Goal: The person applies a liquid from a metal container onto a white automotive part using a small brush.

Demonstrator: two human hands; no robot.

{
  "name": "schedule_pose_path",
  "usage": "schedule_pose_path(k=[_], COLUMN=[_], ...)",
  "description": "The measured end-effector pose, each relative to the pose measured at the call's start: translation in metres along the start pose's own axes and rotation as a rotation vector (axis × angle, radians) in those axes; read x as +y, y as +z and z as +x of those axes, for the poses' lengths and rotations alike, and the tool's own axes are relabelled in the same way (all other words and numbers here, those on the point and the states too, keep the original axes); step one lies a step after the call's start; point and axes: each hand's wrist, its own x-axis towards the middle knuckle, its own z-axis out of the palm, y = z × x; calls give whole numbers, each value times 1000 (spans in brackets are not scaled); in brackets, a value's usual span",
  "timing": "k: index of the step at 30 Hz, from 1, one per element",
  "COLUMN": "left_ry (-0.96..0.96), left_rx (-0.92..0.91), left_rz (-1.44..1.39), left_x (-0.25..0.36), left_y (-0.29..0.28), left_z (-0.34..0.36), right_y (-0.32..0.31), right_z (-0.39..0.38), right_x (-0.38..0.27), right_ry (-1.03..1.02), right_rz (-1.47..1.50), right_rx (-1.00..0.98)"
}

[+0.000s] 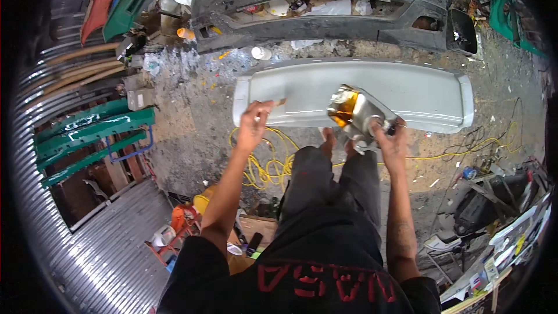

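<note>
A long, shallow pale grey panel point(418, 90) with raised ends lies on the floor in front of my feet, its surface glossy. My left hand point(253, 121) is closed round a thin brush point(281, 102), whose tan tip hovers over or touches the panel's left part; I cannot tell which. In my right hand point(390, 137) is a cut-open metal can point(370, 110), tilted to the left above the panel's near edge. Amber colour shows at the can's open end point(344, 107); whether it is liquid or reflection is unclear.
Beyond the panel lies a big dark bumper point(325, 26). A white bottle point(261, 53) stands between them. A yellow cable point(270, 163) coils by my feet and runs right. Green panels point(99, 131) lean at the left; a cluttered bench point(494, 267) stands at the lower right.
</note>
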Motion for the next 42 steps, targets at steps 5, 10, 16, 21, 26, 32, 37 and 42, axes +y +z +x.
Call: schedule_pose_path(k=[5,10,16,21,26,32,37,42], left_ry=[-201,94,-404,-564,-536,-226,7,-14], left_rx=[45,72,243,430,488,439,112,243], left_rz=[-238,-2,-416,-468,-192,378,453,156], left_x=[96,92,54,8,-91,-97,-68,-48], left_y=[32,103,109,69,47,24,124,125], left_z=[25,35,14,25,14,27,51,82], right_y=[13,29,38,32,28,-28,-68,-107], right_z=[30,50,69,94,91,91,84,81], right_x=[-17,-43,-39,-14,-16,12,34,58], right_ry=[-32,-123,-196,-127,-129,-63,-6,29], right_rz=[-195,-312,-268,-324,-241,-175,-267,-290], right_rx=[-132,-248,-259,-240,-262,-230,-183,-23])
